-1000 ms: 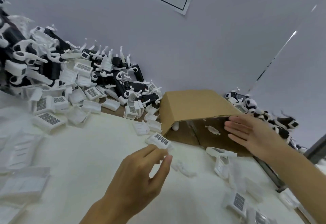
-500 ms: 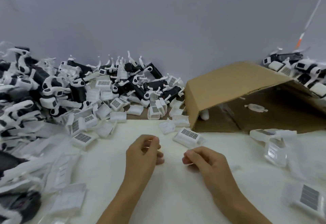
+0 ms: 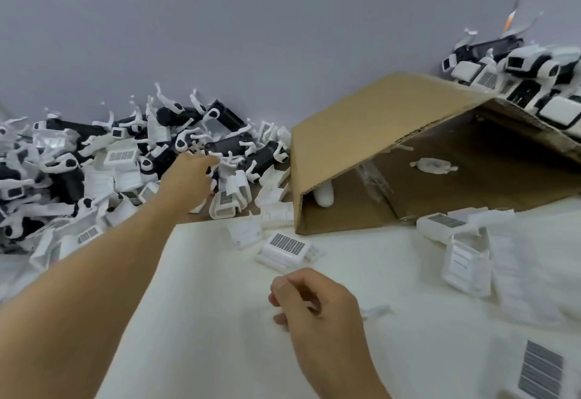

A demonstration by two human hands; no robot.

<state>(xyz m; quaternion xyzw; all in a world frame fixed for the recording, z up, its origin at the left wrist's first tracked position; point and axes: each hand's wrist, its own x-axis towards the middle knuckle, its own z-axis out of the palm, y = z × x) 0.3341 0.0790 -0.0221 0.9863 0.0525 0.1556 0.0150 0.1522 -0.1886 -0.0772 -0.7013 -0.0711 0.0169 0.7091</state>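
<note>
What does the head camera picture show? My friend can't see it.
A left hand reaches into a pile of black and white plastic parts by the wall. The right hand is curled over the white table, and a cardboard box lies open on its side to the right.

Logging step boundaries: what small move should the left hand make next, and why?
Probably close the left hand on one black-and-white part in the pile: its outstretched fingers are at that heap, holding nothing visible, while the right hand hangs curled over the white mat.
</note>
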